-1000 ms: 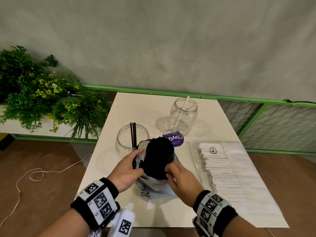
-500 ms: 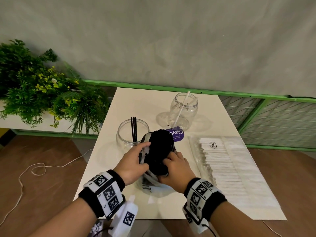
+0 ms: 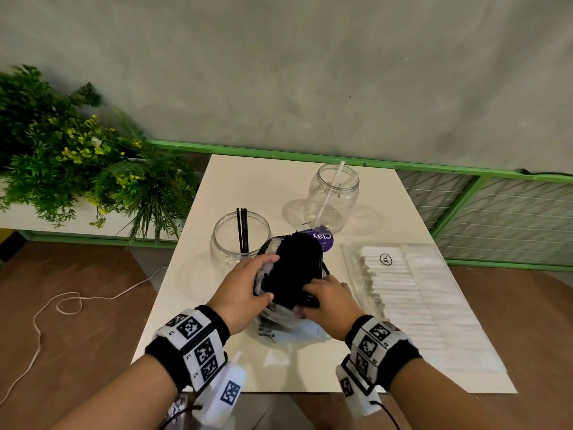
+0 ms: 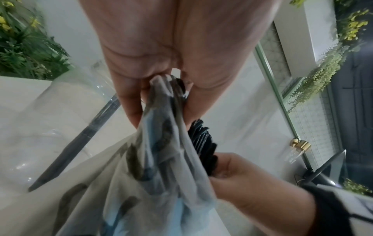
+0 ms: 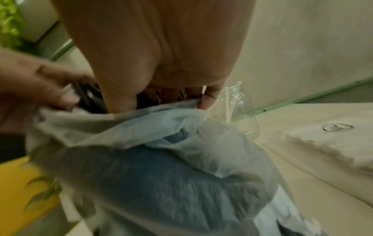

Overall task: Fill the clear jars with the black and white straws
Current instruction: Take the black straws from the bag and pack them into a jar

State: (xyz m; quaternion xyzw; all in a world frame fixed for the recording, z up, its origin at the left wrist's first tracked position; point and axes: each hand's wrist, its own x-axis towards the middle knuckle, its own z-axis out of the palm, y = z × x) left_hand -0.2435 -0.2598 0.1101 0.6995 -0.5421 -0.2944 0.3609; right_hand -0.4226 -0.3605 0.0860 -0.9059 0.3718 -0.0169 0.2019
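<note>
A bundle of black straws (image 3: 299,265) sticks out of a clear plastic bag (image 3: 279,318) at the table's middle. My left hand (image 3: 263,277) pinches the bag's left edge; the left wrist view shows the film bunched between thumb and fingers (image 4: 129,102). My right hand (image 3: 310,297) curls its fingers into the black straws (image 5: 90,97) at the bag's mouth. Behind on the left a clear jar (image 3: 240,243) holds three black straws. The far clear jar (image 3: 335,197) holds white straws. A flat pack of white straws (image 3: 412,302) lies to the right.
A purple round label (image 3: 324,238) lies behind the bag. Green plants (image 3: 71,162) stand off the table's left edge, and a green rail (image 3: 434,167) runs behind. A white cord (image 3: 62,305) trails on the brown floor.
My right hand has moved up from the bag's lower right onto the black bundle and curled into it. My left hand keeps its grip on the bag's left edge.
</note>
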